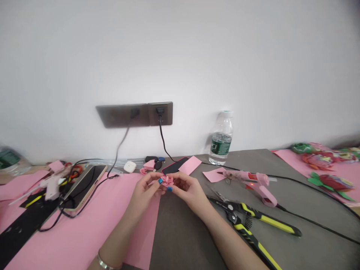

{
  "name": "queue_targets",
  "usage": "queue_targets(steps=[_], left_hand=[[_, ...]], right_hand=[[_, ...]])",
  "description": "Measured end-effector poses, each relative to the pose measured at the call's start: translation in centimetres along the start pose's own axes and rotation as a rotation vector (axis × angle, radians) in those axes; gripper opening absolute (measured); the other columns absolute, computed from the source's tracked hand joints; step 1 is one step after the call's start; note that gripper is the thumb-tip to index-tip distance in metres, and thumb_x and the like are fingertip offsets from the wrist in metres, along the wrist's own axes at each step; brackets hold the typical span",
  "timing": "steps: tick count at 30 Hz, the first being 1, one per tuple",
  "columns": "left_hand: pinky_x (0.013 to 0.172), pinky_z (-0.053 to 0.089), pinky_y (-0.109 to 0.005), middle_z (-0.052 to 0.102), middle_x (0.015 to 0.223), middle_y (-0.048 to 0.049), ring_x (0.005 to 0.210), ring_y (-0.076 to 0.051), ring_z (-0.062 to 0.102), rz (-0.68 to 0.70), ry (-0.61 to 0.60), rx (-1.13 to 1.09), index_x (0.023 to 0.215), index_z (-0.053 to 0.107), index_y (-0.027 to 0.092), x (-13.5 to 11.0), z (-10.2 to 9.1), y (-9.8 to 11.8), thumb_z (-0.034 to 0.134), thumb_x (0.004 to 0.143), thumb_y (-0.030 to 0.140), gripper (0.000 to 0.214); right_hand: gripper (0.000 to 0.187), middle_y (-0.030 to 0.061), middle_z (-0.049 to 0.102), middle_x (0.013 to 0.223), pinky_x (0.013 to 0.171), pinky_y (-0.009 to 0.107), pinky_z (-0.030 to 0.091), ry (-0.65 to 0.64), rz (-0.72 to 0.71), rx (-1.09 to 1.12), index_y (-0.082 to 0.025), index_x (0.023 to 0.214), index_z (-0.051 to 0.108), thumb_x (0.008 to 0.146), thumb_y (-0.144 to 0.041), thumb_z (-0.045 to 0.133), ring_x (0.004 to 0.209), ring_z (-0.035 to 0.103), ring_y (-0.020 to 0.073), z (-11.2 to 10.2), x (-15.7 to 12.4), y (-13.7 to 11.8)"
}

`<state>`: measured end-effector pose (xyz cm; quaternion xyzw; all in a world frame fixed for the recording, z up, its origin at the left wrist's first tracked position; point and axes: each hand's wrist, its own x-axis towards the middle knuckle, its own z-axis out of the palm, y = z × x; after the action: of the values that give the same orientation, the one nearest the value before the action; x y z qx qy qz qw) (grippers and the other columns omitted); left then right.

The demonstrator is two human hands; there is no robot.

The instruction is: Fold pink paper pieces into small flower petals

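Where our hands meet: a small pink paper flower [167, 181], held just above the desk [180, 240].
Left hand [144, 192]: curled, our fingertips pinching the flower's left side; a bangle [104, 263] circles our wrist.
Right hand [189, 191]: curled, gripping the flower's right side.
Beside our arms: a pink sheet [84, 232] on the left, pliers [267, 221] with yellow-and-black handles on the right.
Just past our hands: a phone [174, 166], an earbud case [129, 167] and a pink glue gun [261, 189].
Farthest off: more paper flowers [317, 161], a water bottle [221, 138] and wall sockets [160, 114].
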<state>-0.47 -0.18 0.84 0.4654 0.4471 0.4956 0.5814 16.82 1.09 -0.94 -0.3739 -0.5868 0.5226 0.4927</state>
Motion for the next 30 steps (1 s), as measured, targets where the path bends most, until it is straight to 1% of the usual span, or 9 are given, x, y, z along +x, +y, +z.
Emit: queue_targets(steps=[3,6,9,13,15,19,22,25,30], left_hand=[[0.072,0.058,-0.026,0.069,0.094,-0.0024,0.081,-0.016,0.068,0.074,-0.004,0.067,0.088,0.069,0.019,-0.03,-0.09,0.02,0.074,0.078,0.038,0.021],[0.072,0.059,-0.027,0.070,0.091,-0.0038,0.084,-0.018,0.068,0.141,-0.027,0.122,0.084,0.071,0.018,-0.03,-0.22,0.05,0.072,0.079,0.035,0.017],[0.076,0.059,-0.029,0.070,0.092,-0.0049,0.087,-0.019,0.068,0.181,-0.046,0.165,0.084,0.072,0.018,-0.07,-0.37,0.14,0.071,0.080,0.033,0.015],[0.077,0.057,-0.027,0.071,0.089,-0.0022,0.085,-0.017,0.068,0.186,-0.024,0.181,0.085,0.070,0.020,-0.11,-0.40,0.34,0.073,0.080,0.029,0.010],[0.077,0.057,-0.026,0.071,0.087,-0.0018,0.084,-0.016,0.068,0.205,-0.014,0.190,0.082,0.070,0.020,-0.09,-0.33,0.43,0.074,0.079,0.027,0.008],[0.078,0.057,-0.027,0.072,0.087,-0.0037,0.088,-0.018,0.068,0.273,-0.022,0.225,0.079,0.072,0.019,-0.08,-0.23,0.50,0.072,0.079,0.025,0.006],[0.077,0.057,-0.027,0.071,0.090,-0.0042,0.089,-0.019,0.067,0.266,-0.029,0.222,0.080,0.072,0.019,-0.17,-0.27,0.50,0.071,0.080,0.026,0.007],[0.075,0.058,-0.027,0.071,0.091,-0.0035,0.086,-0.018,0.068,0.232,-0.032,0.190,0.081,0.071,0.019,-0.22,-0.32,0.46,0.070,0.081,0.029,0.009],[0.075,0.059,-0.026,0.071,0.087,-0.0016,0.082,-0.016,0.069,0.153,-0.024,0.116,0.086,0.070,0.020,-0.06,-0.30,0.36,0.072,0.080,0.030,0.012]], right_hand=[[0.033,0.0049,0.068,0.087,0.071,0.032,0.051,-0.011,0.012,0.052,-0.019,0.098,0.074,0.074,-0.041,0.077,0.076,0.063,0.0183,-0.08,0.08,0.38],[0.033,0.0038,0.068,0.087,0.072,0.032,0.052,-0.035,0.031,0.119,-0.020,0.097,0.073,0.073,-0.041,0.078,0.076,0.064,0.0174,-0.09,0.14,0.46],[0.036,0.0016,0.066,0.084,0.067,0.029,0.051,-0.032,0.042,0.182,-0.020,0.097,0.069,0.070,-0.041,0.081,0.072,0.063,0.0156,0.00,0.17,0.37],[0.035,-0.0016,0.065,0.077,0.061,0.024,0.049,0.010,0.045,0.239,-0.020,0.083,0.061,0.063,-0.033,0.087,0.066,0.063,0.0125,0.07,0.15,0.17],[0.035,-0.0008,0.067,0.077,0.063,0.024,0.050,0.019,0.053,0.240,-0.019,0.082,0.061,0.063,-0.032,0.088,0.068,0.064,0.0130,0.07,0.13,0.07],[0.033,0.0020,0.071,0.082,0.072,0.028,0.055,0.013,0.068,0.234,-0.019,0.086,0.065,0.066,-0.035,0.086,0.074,0.068,0.0157,0.09,0.10,0.02],[0.032,0.0031,0.073,0.085,0.078,0.032,0.056,0.000,0.070,0.244,-0.018,0.088,0.068,0.068,-0.037,0.084,0.077,0.070,0.0175,0.06,0.13,0.08],[0.031,0.0035,0.074,0.087,0.080,0.034,0.057,-0.014,0.079,0.255,-0.018,0.091,0.070,0.070,-0.037,0.082,0.077,0.071,0.0176,-0.02,0.15,0.08],[0.029,0.0015,0.073,0.085,0.075,0.030,0.057,-0.044,0.092,0.310,-0.018,0.089,0.069,0.069,-0.034,0.084,0.072,0.070,0.0147,-0.04,0.17,-0.03]])
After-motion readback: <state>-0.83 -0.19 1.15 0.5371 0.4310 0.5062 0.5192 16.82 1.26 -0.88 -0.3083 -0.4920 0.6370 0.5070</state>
